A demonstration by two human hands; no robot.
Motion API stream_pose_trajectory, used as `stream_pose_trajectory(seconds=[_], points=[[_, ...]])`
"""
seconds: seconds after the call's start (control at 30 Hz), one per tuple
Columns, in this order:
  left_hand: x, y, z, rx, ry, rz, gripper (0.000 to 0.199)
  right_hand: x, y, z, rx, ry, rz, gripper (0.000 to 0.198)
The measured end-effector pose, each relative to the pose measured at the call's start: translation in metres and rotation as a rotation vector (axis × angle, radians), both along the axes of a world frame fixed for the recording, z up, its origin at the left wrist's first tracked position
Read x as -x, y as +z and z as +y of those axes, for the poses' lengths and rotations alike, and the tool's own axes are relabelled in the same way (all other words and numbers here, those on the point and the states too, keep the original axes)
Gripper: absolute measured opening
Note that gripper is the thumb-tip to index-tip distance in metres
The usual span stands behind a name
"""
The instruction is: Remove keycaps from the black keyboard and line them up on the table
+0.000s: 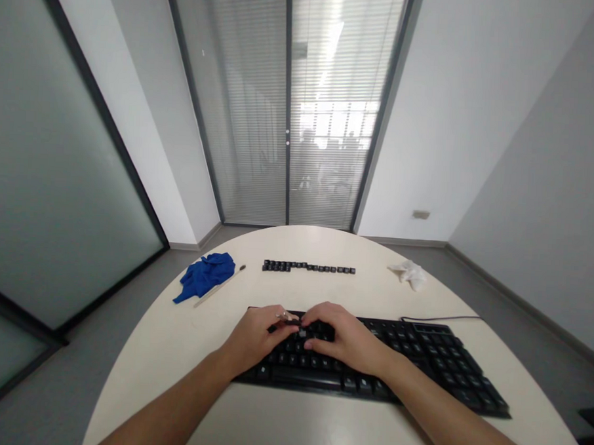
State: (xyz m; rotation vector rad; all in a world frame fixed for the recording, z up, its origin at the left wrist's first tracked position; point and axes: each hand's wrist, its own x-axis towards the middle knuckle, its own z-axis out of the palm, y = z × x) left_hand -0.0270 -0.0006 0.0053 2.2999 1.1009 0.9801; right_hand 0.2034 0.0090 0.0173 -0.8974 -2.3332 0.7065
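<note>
"Please, where does the keyboard (314,379) lie?"
"On the near half of the desk (163,358), under both hands."
"And how is the grip?"
"The left hand (257,337) is closed on a small shiny tool (284,315). For the right hand (344,336), I cannot tell if it grips something."
"Towards the far edge?"
"Loose keys (321,269), in rows; the blue cloth (207,275) is near the left edge."

- one head-worn view, looking forward and down over the table (318,292)
- it faces the glazed partition (247,109) beyond
- the keyboard (405,339) lies near, low in the wide view
</note>
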Motion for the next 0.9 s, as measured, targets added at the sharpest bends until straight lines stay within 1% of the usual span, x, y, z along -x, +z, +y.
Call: stream_pose_trajectory(seconds=[0.07,0.13,0.17,0.23,0.3,0.37,0.5,0.6,0.7,0.8,0.9], points=[[-0.001,-0.001,-0.002,-0.02,-0.062,0.022,0.021,0.0,-0.001,0.0,-0.002,0.01,0.003,0.024],[-0.002,-0.001,-0.003,-0.021,-0.073,0.036,0.021,0.0,-0.001,0.0,0.001,0.018,0.004,0.022],[-0.003,-0.001,-0.003,-0.016,-0.043,0.036,0.021,0.0,-0.001,0.0,0.004,0.017,0.003,0.023],[-0.004,0.0,-0.002,0.015,0.06,0.01,0.021,-0.001,-0.001,-0.001,0.006,0.002,-0.002,0.028],[-0.005,0.002,-0.001,0.088,0.136,-0.058,0.022,-0.001,-0.001,-0.002,-0.009,-0.008,-0.011,0.035],[-0.006,0.003,0.0,0.186,0.152,-0.14,0.02,-0.001,-0.001,-0.002,-0.051,0.016,-0.023,0.035],[-0.008,0.002,0.002,0.345,0.127,-0.286,0.018,-0.001,0.0,-0.003,-0.145,0.119,-0.064,0.022],[-0.008,0.0,0.004,0.374,0.134,-0.335,0.019,-0.001,0.0,-0.003,-0.166,0.127,-0.079,0.018],[-0.007,-0.002,0.005,0.335,0.195,-0.328,0.019,0.0,-0.001,-0.003,-0.124,0.083,-0.058,0.018],[-0.005,-0.004,0.007,0.297,0.24,-0.322,0.019,0.001,-0.003,-0.002,-0.051,-0.036,-0.009,0.02],[-0.004,-0.007,0.009,0.274,0.256,-0.307,0.019,0.002,-0.004,0.005,0.006,-0.164,0.034,0.022]])
